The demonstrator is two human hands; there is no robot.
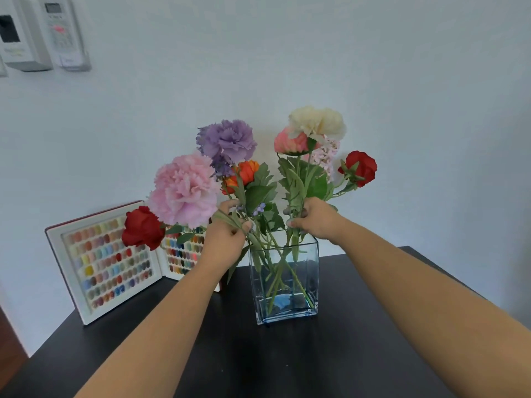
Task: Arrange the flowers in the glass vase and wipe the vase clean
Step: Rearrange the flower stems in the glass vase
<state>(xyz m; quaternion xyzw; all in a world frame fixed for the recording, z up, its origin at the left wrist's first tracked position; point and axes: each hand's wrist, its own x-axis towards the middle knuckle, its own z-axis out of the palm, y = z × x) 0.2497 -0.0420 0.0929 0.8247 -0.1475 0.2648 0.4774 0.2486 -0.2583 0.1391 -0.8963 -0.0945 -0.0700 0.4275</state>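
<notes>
On the black tabletop (344, 363) sits your square clear glass vase (284, 285), green stems crossing inside it. Your left hand (227, 239) is closed around the left bunch of stems, under the big pink carnation (184, 191) and purple one (227, 140). Your right hand (316, 219) grips the right bunch just above the rim, below the cream bloom (317, 122). Left and farther back stands an open colour swatch book (109, 265).

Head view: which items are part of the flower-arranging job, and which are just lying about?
Job: glass vase; flowers with stems in it; left hand and right hand, each gripping stems.
Lying about: open colour-swatch book on the table; wall units.
</notes>
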